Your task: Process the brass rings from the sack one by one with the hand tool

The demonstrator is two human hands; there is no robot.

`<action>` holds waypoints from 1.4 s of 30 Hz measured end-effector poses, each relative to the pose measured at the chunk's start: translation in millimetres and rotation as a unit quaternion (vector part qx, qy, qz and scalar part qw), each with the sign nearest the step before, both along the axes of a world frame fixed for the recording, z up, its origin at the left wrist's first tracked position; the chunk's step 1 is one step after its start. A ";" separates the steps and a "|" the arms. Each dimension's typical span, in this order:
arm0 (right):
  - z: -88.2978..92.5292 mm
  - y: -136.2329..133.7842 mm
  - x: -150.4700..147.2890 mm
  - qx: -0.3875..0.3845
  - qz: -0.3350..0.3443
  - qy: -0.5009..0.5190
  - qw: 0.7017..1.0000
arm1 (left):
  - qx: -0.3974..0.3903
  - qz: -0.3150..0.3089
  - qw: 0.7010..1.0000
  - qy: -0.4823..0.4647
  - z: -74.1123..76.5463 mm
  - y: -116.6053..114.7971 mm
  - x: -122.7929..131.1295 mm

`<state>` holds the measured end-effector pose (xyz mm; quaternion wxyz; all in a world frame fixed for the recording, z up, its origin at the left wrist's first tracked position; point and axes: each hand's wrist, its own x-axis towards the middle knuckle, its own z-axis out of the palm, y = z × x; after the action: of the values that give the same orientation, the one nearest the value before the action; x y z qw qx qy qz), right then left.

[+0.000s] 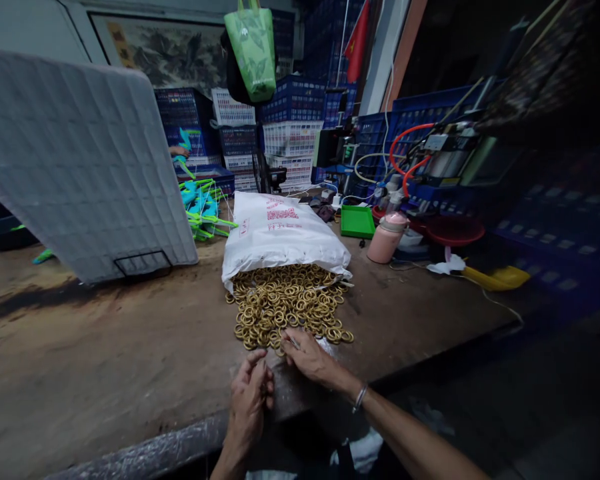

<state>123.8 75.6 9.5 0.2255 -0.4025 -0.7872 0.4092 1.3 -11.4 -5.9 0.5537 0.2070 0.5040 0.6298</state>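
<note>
Curled, your left hand (249, 395) and right hand (309, 358) (gripping what, I cannot tell) have many round brass-coloured metal rings (291, 304) left, spilling from the white printed plastic sack (285, 233), none visibly set aside.

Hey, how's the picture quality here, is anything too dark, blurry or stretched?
Head view: dim overall, the right edge sinking into near-black; head view: the white sack with red print stands out bright, the small gold-coloured rings fairly clear; head view: the dark blue plastic crates at far right look soft; head view: the large pale ribbed panel seems stretched, probably lens distortion.
</note>
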 end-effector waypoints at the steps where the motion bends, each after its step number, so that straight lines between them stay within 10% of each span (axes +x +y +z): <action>1: 1.8 -2.8 1.1 -0.024 0.018 0.024 0.999 | -0.001 -0.001 1.000 0.029 0.1 1.2 0.1; 9: 6.5 -18.5 -1.5 -0.171 0.039 0.105 0.979 | -0.008 -0.044 0.994 0.104 6.2 0.9 0.2; 16: -5.6 -31.8 -13.6 -0.397 -0.017 0.188 0.898 | -0.015 -0.011 0.995 0.102 4.7 -3.2 4.4; 28: -4.2 -19.2 -11.1 -0.128 -0.050 0.080 0.987 | -0.062 -0.060 0.987 0.138 -2.8 -2.2 -0.7; 42: -2.6 -25.5 -16.0 -0.163 -0.025 0.082 0.983 | -0.028 -0.090 0.992 0.079 -5.7 -7.6 -3.5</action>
<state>107.8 50.1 6.9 0.2310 -0.4189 -0.6786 0.5574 -2.2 -18.9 -11.7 0.5721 0.2845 0.5428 0.5451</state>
